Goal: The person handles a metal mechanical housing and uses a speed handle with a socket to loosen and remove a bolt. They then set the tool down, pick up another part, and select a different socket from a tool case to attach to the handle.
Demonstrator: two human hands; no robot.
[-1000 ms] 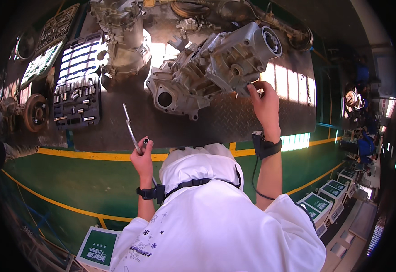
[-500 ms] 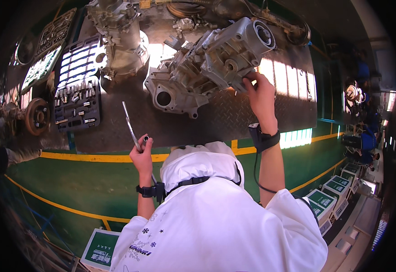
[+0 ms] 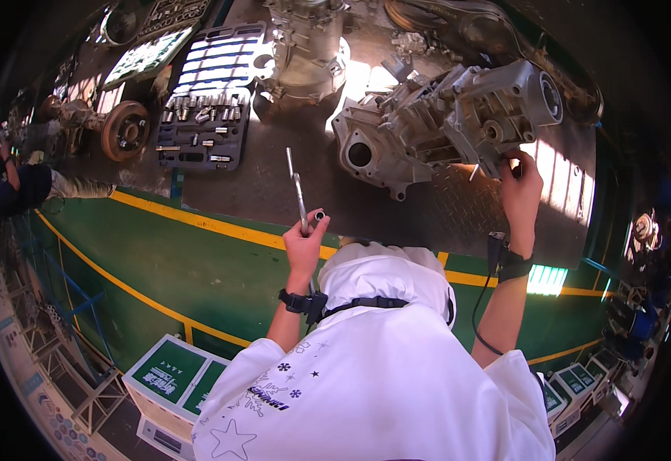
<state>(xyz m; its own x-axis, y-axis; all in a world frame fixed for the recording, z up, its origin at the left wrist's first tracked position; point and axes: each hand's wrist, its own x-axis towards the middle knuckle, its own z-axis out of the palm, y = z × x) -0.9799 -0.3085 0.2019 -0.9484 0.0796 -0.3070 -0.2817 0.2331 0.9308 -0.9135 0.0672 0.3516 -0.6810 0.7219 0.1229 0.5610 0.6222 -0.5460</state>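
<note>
At the far left stands a co-worker in a dark top point(image 3: 28, 190). Nearer, past the left edge of the dark tabletop point(image 3: 231, 188), is a rust-brown drum point(image 3: 125, 131). A socket case point(image 3: 233, 146) lies unfolded along that left edge, silver sockets point(image 3: 212, 110) in its tray. Behind and to its right, toward the far edge, sits a large metal casting point(image 3: 304, 73). The left hand point(image 3: 304, 244), just outside the near edge, has its fingers curled around a long silver tool point(image 3: 298, 188); a round-mouthed socket point(image 3: 320, 217) shows by the thumb. Right of centre on the tabletop, set back from the near edge, rests the gearbox housing point(image 3: 458, 115). The right hand point(image 3: 521, 184) has bent fingers at its lower right side; whether they grasp anything cannot be told.
</note>
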